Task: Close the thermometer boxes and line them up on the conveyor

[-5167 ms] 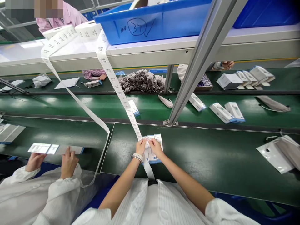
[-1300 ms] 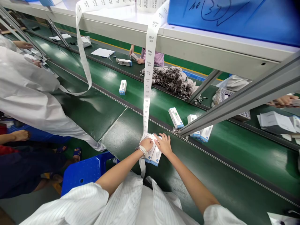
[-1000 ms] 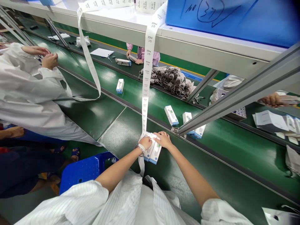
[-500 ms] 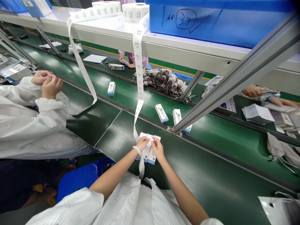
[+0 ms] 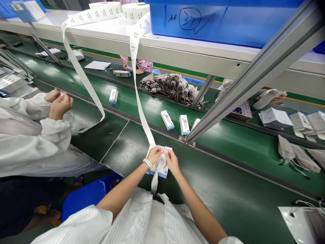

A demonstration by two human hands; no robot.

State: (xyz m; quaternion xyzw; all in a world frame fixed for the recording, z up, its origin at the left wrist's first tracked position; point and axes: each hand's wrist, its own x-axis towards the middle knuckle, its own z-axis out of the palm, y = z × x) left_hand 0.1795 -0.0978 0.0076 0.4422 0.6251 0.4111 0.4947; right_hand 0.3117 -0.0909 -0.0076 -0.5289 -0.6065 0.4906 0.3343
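A long strip of white QC PASS labels [image 5: 142, 115] runs down from the shelf to my left hand [image 5: 154, 156]. The left fingers are closed on it. Its loose tail [image 5: 154, 183] hangs below my hands towards my shirt. My right hand [image 5: 172, 162] is closed in a pinch, its fingertips meeting the left ones; whatever is between them is too small to make out. Beneath both hands, small white and blue boxes [image 5: 163, 172] lie side by side on the green bench, partly covered by my hands and the strip.
Label rolls [image 5: 134, 13] and a blue bin [image 5: 203, 23] stand on the shelf above. A slanted metal post [image 5: 243, 81] crosses on the right. Boxes [image 5: 167, 120] lie on the green belt. Beside me on the left is a co-worker's white sleeve [image 5: 56, 135].
The label strip now hangs straighter down to my left hand, and its tail lies across the boxes between my hands. The view has shifted slightly. The left co-worker's hands have lowered a little.
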